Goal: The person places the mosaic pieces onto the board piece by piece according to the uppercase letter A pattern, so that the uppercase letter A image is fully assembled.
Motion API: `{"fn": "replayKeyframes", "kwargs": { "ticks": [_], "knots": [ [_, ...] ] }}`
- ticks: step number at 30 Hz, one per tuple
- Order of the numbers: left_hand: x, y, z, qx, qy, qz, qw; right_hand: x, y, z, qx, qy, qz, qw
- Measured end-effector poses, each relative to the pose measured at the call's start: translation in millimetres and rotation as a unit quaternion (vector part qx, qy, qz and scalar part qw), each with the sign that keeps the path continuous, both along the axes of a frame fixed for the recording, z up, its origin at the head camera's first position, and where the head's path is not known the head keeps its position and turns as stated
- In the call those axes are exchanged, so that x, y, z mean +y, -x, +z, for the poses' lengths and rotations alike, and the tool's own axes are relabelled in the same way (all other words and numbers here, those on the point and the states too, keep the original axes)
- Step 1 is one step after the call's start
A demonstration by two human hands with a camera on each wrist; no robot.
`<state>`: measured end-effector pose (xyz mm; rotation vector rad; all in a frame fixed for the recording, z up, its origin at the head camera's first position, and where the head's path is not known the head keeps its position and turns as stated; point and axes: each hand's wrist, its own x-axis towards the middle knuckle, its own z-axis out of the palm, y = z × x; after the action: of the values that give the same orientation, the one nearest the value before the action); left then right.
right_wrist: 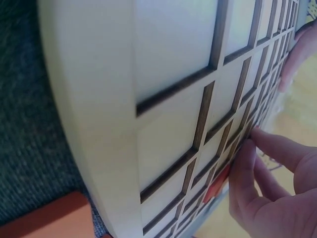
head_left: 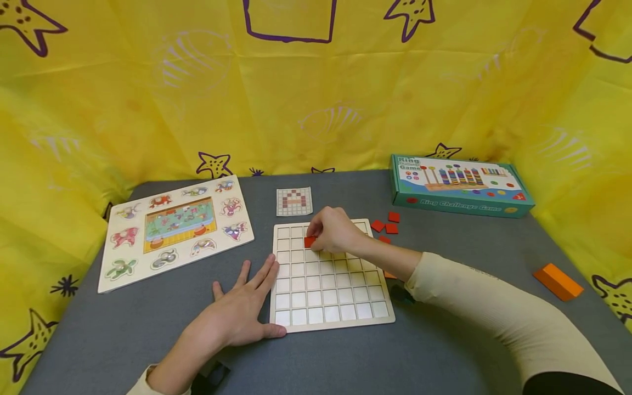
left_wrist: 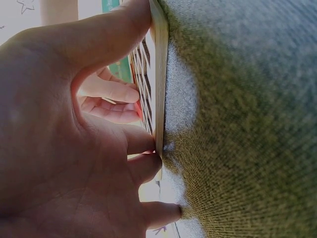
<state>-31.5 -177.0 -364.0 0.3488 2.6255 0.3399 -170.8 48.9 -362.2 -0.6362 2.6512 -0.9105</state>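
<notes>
A light wooden grid board (head_left: 332, 327) with square cells lies in front of me. My right hand (head_left: 337, 229) reaches over its far part, thumb and fingers pinching a small red square tile (head_left: 309, 241) at a cell in the second row from the far edge. Beside the curled fingers, the right wrist view shows red tile (right_wrist: 218, 183) at the board. My left hand (head_left: 238, 314) lies spread along the board's left side, fingertips at the edge and thumb at the near left corner.
Several loose red tiles (head_left: 393, 216) lie right of the board, partly behind my right arm. Beyond the board is a pattern card (head_left: 294, 202). An animal puzzle board (head_left: 123, 225) is left, a green game box (head_left: 459, 204) back right, an orange block (head_left: 558, 281) far right.
</notes>
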Motion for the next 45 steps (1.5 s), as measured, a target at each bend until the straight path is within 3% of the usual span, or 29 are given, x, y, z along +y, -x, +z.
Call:
{"fn": "replayKeyframes", "kwargs": {
  "ticks": [20,28,45],
  "knots": [
    [0.4,-0.4,-0.4,0.000,0.001,0.002,1.0000,2.2,0.1,-0.2,-0.013,0.002,0.003,0.9999],
    [0.9,0.4,-0.6,-0.003,0.004,0.002,1.0000,8.4,1.2,2.5,-0.033,0.026,-0.002,0.9991],
    [1.3,0.7,0.7,-0.008,0.003,0.003,1.0000,28.5,1.3,10.2,-0.032,0.033,-0.006,0.9989]
  ]
}}
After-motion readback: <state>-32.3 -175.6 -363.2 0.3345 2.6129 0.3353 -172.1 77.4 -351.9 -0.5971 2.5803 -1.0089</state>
